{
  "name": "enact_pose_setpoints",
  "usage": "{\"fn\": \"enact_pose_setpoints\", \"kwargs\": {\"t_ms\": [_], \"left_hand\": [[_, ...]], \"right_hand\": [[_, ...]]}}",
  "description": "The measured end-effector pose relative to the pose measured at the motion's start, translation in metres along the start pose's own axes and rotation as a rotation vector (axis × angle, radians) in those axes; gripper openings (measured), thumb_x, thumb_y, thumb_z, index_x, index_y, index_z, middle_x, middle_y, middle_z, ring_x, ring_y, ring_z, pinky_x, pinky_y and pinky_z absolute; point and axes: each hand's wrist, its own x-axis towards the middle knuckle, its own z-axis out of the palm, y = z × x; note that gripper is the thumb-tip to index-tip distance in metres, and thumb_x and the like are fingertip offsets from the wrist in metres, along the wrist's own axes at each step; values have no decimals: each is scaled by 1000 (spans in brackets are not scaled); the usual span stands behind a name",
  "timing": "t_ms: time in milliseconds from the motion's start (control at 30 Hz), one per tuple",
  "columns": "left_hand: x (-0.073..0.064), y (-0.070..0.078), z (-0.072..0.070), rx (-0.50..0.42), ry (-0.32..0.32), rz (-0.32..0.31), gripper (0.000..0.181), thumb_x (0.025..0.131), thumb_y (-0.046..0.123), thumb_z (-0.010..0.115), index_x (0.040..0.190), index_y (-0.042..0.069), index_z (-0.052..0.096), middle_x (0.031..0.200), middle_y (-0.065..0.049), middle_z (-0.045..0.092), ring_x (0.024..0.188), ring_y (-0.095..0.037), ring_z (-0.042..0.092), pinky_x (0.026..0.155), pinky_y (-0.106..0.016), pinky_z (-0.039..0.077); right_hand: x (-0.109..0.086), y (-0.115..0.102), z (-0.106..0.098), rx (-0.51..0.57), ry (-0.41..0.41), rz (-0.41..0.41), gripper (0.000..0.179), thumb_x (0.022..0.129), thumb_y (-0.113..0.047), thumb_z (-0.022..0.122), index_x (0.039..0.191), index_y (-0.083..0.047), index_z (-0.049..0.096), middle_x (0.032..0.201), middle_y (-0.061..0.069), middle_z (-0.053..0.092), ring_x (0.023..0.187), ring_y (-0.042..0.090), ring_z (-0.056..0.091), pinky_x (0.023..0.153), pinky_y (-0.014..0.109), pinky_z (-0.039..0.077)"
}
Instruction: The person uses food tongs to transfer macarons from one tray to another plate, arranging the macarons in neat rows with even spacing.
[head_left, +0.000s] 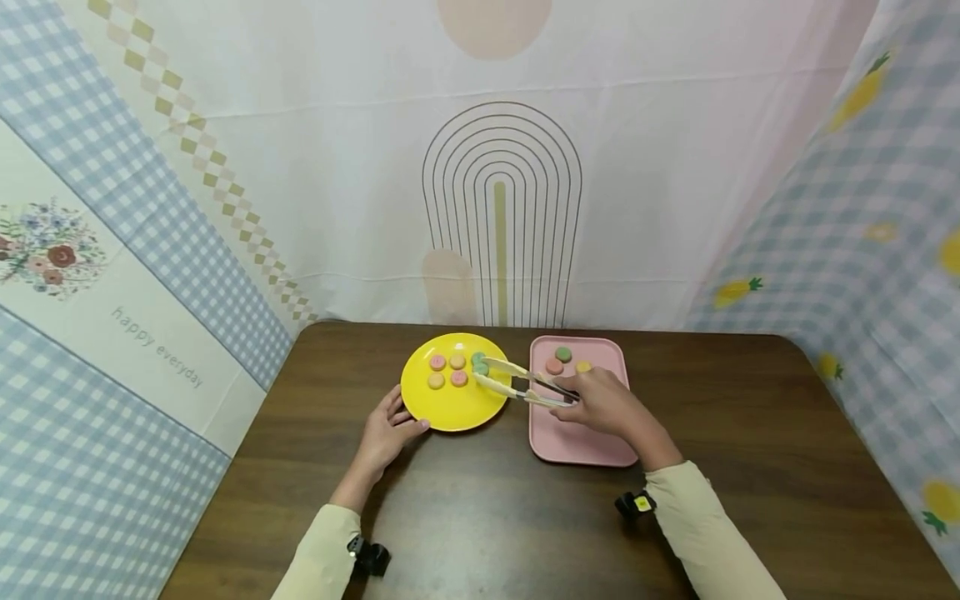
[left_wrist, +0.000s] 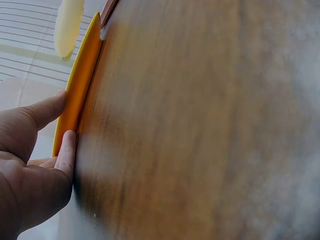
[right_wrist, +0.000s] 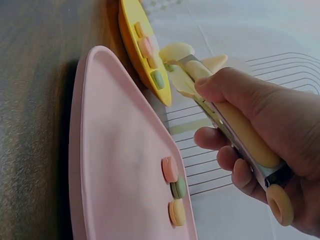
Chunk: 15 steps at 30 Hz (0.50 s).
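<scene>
My right hand (head_left: 600, 402) grips tongs (right_wrist: 230, 125) with pale yellow tips, which reach left over the yellow plate (head_left: 457, 414). A green macaron (right_wrist: 171, 66) shows between the tong tips. On the plate sit pink and yellow macarons in short rows, with another green macaron (right_wrist: 157, 79) near the tongs. My left hand (head_left: 386, 435) holds the plate's near left rim, the thumb (left_wrist: 50, 107) at its edge and the other fingers low against its side. The pink tray (head_left: 581, 446) lies under my right hand and bears a green, a pink and a yellow macaron (right_wrist: 177, 212).
The plate and tray stand side by side toward the back of a dark wooden table (head_left: 480, 517). Patterned cloth (head_left: 637, 167) hangs behind the table's back edge and along both sides. A small black camera sits on each wrist.
</scene>
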Motion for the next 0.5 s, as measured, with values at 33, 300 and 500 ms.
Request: {"fn": "enact_pose_setpoints", "kwargs": {"t_ms": [33,300,500], "left_hand": [[0,0,0,0,1,-1,94,90,9,79,163,7,21,163,-18,35,133,-35,55,95,-35,57],[0,0,1,2,10,-5,93,89,9,80,163,7,22,162,-18,36,132,-35,55,94,-33,57],[-1,0,1,-2,15,-4,94,89,9,80,163,7,22,162,-18,36,132,-35,55,94,-34,57]], "right_hand": [[1,0,0,-6,-7,8,44,83,-29,84,119,-5,77,68,-6,53,61,12,42,50,24,37],[4,3,5,-28,-19,4,41,83,-30,84,115,-7,78,66,-6,51,63,13,42,52,26,37],[5,4,7,-34,-10,1,37,83,-29,84,112,-7,78,66,-6,51,63,13,43,53,26,37]]}}
